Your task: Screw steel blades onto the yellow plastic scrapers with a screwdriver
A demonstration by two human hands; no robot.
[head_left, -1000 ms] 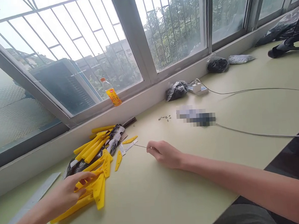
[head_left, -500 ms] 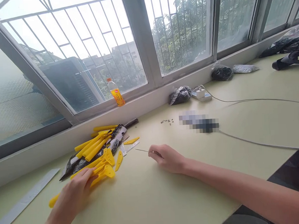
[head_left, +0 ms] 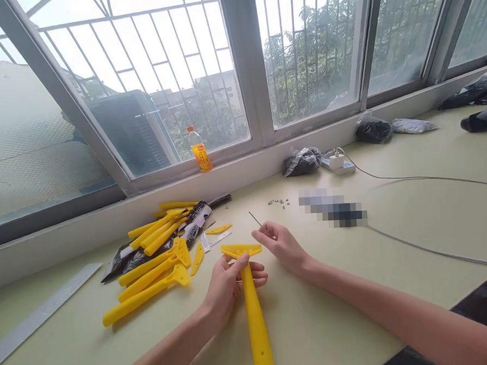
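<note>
A yellow scraper handle [head_left: 257, 323] with a flat, holed head lies across my left hand [head_left: 228, 278], thumb on its neck and fingers beneath. My right hand [head_left: 281, 246], just right of the handle's head, pinches a thin metal rod [head_left: 256, 220] that points up and left. Several more yellow handles [head_left: 147, 294] lie to the left, some on black plastic packaging [head_left: 121, 265]. Beside them are two small yellow plates [head_left: 197, 259] and a thin metal strip [head_left: 220, 238]. Small metal screws [head_left: 278, 203] are scattered beyond my right hand.
A long flat metal strip [head_left: 46, 312] lies at the left. An orange drink bottle [head_left: 201, 152] stands on the sill. Farther back are black-filled bags [head_left: 302, 162], a power strip [head_left: 340, 164] and a cable. A blurred object [head_left: 334, 206] sits right of the screws.
My left hand has moved right from the pile, bringing one yellow handle in front of me. The rod in my right hand now tilts more upward. The view has shifted slightly.
</note>
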